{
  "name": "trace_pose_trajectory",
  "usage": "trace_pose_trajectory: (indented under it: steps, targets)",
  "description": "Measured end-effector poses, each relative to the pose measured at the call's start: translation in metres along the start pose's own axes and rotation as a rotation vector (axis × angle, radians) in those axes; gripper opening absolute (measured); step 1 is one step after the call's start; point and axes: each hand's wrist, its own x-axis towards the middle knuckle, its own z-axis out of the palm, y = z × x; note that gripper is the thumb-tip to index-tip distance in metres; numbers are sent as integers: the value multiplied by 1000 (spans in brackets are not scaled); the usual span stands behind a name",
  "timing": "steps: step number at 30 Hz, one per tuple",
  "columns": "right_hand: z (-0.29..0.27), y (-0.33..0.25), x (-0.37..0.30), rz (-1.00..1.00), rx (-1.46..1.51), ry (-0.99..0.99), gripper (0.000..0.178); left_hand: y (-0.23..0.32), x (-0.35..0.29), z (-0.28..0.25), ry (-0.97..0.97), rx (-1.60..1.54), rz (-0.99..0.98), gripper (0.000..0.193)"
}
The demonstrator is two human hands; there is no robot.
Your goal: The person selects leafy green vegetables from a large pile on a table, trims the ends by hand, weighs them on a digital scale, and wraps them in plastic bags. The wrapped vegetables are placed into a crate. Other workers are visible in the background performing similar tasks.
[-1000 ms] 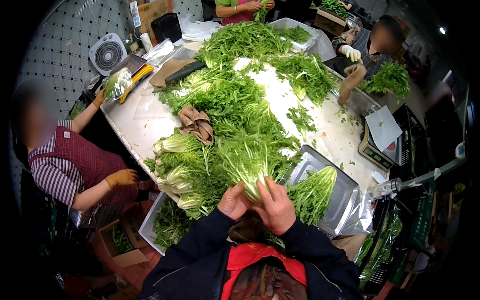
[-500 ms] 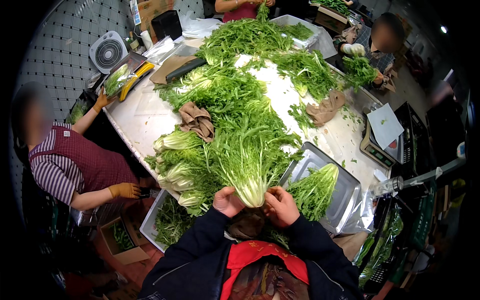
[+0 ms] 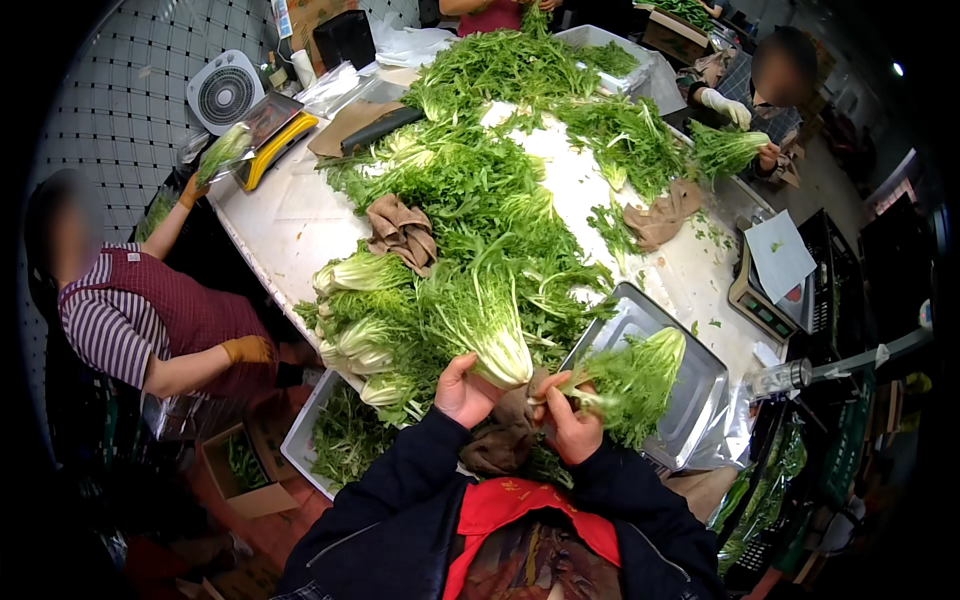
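From here, the left hand (image 3: 468,393), half-curled, holds the leafy head (image 3: 488,325) by its base, probably so the leaves hang free beyond; whether the right hand (image 3: 573,428), beside, pinches anything, I cannot tell.

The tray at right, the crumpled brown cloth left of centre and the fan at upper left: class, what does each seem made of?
Tray: probably metal, smooth and semi-glossy, given its grey sheen and bright rim.
Brown cloth: woven or knitted fabric, matte, with soft folds; fibre unclear.
Fan: likely moulded plastic housing, pale, rounded corners.
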Motion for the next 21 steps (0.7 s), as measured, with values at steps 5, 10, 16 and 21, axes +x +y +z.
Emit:
trace_pose_trajectory:
  steps: [5, 10, 16, 21]
  targets:
    - [3, -44, 9, 34, -239, 13, 12, 7, -4, -5, -11, -38, -14, 70]
    - [-2, -49, 56, -119, -98, 234, 43, 6, -13, -12, -94, -16, -85, 73]
    - [1, -38, 46, -297, -750, 9, 9, 2, -29, -20, -69, 159, -105, 71]
    - [17, -39, 56, -140, -663, 52, 13, 0, -41, -12, -6, 359, -42, 64]
